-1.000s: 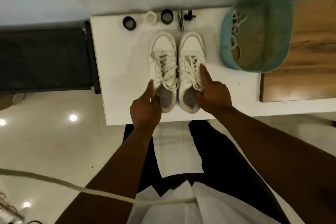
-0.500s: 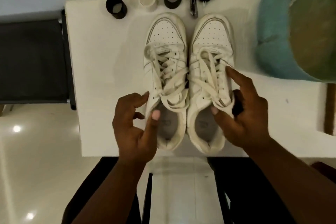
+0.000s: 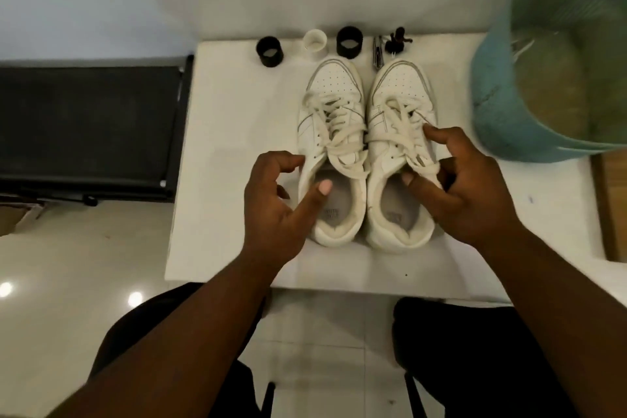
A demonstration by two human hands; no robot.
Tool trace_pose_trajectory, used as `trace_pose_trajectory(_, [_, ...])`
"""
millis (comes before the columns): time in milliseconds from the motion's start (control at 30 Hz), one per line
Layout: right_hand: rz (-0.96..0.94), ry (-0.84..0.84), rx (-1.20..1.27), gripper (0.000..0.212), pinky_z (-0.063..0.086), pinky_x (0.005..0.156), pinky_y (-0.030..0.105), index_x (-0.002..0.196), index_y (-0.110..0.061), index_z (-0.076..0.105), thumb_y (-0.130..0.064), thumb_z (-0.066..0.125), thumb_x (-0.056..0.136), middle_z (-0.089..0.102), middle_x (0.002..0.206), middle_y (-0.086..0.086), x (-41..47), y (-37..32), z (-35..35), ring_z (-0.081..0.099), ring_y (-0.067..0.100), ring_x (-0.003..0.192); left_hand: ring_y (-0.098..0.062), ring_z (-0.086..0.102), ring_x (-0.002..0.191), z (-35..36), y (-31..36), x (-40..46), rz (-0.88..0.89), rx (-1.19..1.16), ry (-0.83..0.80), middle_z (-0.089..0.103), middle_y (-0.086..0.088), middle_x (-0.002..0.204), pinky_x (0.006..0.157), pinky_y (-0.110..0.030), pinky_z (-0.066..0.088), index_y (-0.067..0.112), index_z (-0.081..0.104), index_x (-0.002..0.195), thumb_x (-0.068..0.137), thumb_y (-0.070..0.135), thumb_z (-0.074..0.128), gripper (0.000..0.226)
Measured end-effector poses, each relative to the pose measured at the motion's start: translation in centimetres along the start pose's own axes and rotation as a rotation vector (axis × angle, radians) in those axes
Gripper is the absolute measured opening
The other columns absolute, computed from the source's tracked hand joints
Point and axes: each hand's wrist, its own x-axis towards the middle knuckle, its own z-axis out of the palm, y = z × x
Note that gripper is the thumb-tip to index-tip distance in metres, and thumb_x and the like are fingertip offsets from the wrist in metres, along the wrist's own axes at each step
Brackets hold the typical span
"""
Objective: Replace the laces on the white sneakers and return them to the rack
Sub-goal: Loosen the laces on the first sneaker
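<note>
You had both white sneakers (image 3: 366, 149) parked side by side mid-table, toes at 12 o'clock and heels toward you, which I'd guess was so the openings and knots faced you for unlacing. Your right hand (image 3: 464, 187) was on the right shoe (image 3: 400, 153), thumb and a finger pinching its old lace (image 3: 407, 146) near the top eyelets, index laid across the tongue at 1 o'clock of the knot. Your left hand (image 3: 281, 200) gripped nothing, fingers loosely curled, hovering at the left shoe (image 3: 330, 146) collar, thumb over the insole. Looked like the old laces were all in place, so the job had barely begun.

The white table (image 3: 237, 146) carried two black rings (image 3: 269, 51), a white cup (image 3: 315, 42) and some small dark tools (image 3: 390, 47) along the 12 o'clock edge. A teal basket (image 3: 502, 112) sat at 2 o'clock, partly on a wooden surface (image 3: 610, 207). Black mat (image 3: 88, 125) at 9 o'clock, glossy tiled floor (image 3: 68, 282) below. No rack in view.
</note>
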Motion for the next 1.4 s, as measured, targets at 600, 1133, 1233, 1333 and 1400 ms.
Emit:
trace_pose_trajectory(600, [0.157, -0.072, -0.223, 0.094, 0.044, 0.108, 0.037, 0.156, -0.042, 0.03, -0.046, 0.08, 0.077, 0.047, 0.146, -0.001, -3.2, -5.8, -0.3, 0.052, 0.02, 0.129, 0.0, 0.06, 0.105, -4.0, 0.8, -1.5, -0.092, 0.04, -0.218, 0.054, 0.023, 0.134, 0.078, -0.022, 0.054, 0.041, 0.052, 0.135, 0.075, 0.058, 0.08, 0.068])
trace_pose_trajectory(1133, [0.102, -0.077, -0.471, 0.083, 0.032, 0.112, 0.029, 0.15, -0.035, 0.045, -0.003, 0.077, 0.08, 0.053, 0.148, 0.003, 0.1, -5.0, -2.8, 0.049, 0.027, 0.134, -0.003, -0.001, 0.156, -2.7, -0.3, -0.7, 0.3, -0.074, -0.329, 0.015, 0.003, 0.166, 0.125, -0.064, 0.005, 0.006, 0.017, 0.156, 0.056, 0.0, 0.065, 0.111])
trace_pose_trajectory(1233, [0.01, 0.038, -0.47, 0.095, 0.043, 0.111, 0.045, 0.152, -0.044, 0.033, -0.015, 0.081, 0.075, 0.048, 0.149, -0.005, -0.5, -9.2, -4.0, 0.05, 0.021, 0.132, -0.019, 0.007, 0.158, -3.6, -1.1, -0.9, 0.297, -0.084, -0.3, 0.021, -0.008, 0.167, 0.124, -0.064, 0.009, 0.007, 0.024, 0.156, 0.062, 0.015, 0.065, 0.103])
trace_pose_trajectory(1333, [-0.281, 0.166, -0.164, 0.053, 0.051, 0.077, 0.013, 0.132, -0.045, 0.056, -0.018, 0.066, 0.087, 0.065, 0.11, -0.019, -1.7, -12.6, -1.0, 0.062, -0.006, 0.088, -0.025, 0.015, 0.157, -4.3, -1.7, -1.4, 0.257, -0.102, -0.255, 0.027, -0.005, 0.166, 0.122, -0.064, 0.019, 0.018, 0.029, 0.155, 0.07, 0.029, 0.063, 0.093])
trace_pose_trajectory(1400, [-0.383, 0.075, -0.206, 0.035, 0.041, 0.075, 0.001, 0.122, -0.034, 0.069, -0.017, 0.065, 0.091, 0.069, 0.103, -0.014, -2.0, -12.5, 1.9, 0.061, -0.007, 0.076, -0.024, 0.025, 0.154, -4.3, -1.4, -1.5, 0.258, -0.147, -0.237, 0.034, -0.003, 0.162, 0.119, -0.066, 0.024, 0.015, 0.034, 0.154, 0.077, 0.031, 0.065, 0.084])
